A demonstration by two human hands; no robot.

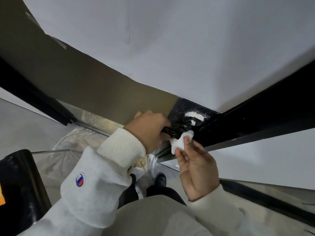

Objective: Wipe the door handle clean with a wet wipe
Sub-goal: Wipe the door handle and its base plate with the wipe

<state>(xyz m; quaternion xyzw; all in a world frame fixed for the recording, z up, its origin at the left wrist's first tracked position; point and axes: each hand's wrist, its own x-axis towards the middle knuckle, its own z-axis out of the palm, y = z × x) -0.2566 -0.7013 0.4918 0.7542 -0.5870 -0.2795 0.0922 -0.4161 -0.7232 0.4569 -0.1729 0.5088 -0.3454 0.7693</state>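
Up close, left hand (150, 128) grips the glossy black lever handle (170, 132); right hand (196, 167) pinches a crumpled white wipe (179, 143).

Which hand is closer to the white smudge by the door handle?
Right. The right hand pinches the wipe just below the smudge; the left hand grips the door handle farther left.

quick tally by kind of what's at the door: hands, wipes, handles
hands: 2 (left hand gripping the handle, right hand holding the wipe)
wet wipe: 1
door handle: 1
total: 4
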